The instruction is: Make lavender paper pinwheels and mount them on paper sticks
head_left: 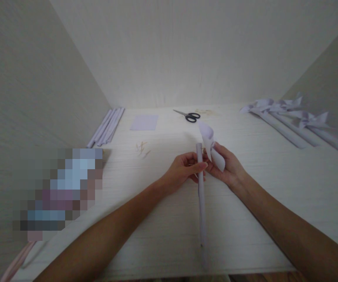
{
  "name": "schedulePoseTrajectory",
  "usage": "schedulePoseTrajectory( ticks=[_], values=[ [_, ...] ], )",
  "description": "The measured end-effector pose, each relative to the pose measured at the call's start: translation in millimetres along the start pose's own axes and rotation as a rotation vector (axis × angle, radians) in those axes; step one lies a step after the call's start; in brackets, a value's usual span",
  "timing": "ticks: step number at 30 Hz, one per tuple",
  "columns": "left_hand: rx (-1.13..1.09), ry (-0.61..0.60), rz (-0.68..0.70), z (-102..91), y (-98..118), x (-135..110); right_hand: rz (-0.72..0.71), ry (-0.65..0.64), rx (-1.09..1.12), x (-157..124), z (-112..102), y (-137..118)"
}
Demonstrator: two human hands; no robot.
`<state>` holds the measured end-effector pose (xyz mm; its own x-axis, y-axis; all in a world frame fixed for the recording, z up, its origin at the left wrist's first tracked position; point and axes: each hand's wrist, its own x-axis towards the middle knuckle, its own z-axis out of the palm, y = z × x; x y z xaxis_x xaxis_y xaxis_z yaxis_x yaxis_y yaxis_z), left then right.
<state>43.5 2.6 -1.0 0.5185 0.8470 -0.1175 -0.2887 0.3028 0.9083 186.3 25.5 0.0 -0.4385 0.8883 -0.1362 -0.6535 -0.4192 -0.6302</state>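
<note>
My left hand point(183, 169) is closed round the upper end of a long rolled pale-lilac paper stick point(201, 211) that runs from my hands down towards the table's near edge. My right hand point(226, 164) pinches a folded, curled piece of pale-lilac paper point(211, 145) right beside the top of the stick. Both hands meet above the middle of the white table point(259, 219).
Black-handled scissors point(190, 116) and a lilac paper square point(144, 122) lie at the back. Several rolled paper sticks point(107, 126) rest by the left wall. Finished paper pinwheels on sticks point(286, 117) lie at the right. Small wooden picks point(142, 149) are scattered left of my hands.
</note>
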Motion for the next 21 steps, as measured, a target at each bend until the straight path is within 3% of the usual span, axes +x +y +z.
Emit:
schedulePoseTrajectory(
  ticks=[21],
  values=[
    [0.008, -0.006, 0.006, 0.7, -0.2, -0.4, 0.043, 0.064, -0.087, -2.4, 6.0, -0.4]
  ],
)
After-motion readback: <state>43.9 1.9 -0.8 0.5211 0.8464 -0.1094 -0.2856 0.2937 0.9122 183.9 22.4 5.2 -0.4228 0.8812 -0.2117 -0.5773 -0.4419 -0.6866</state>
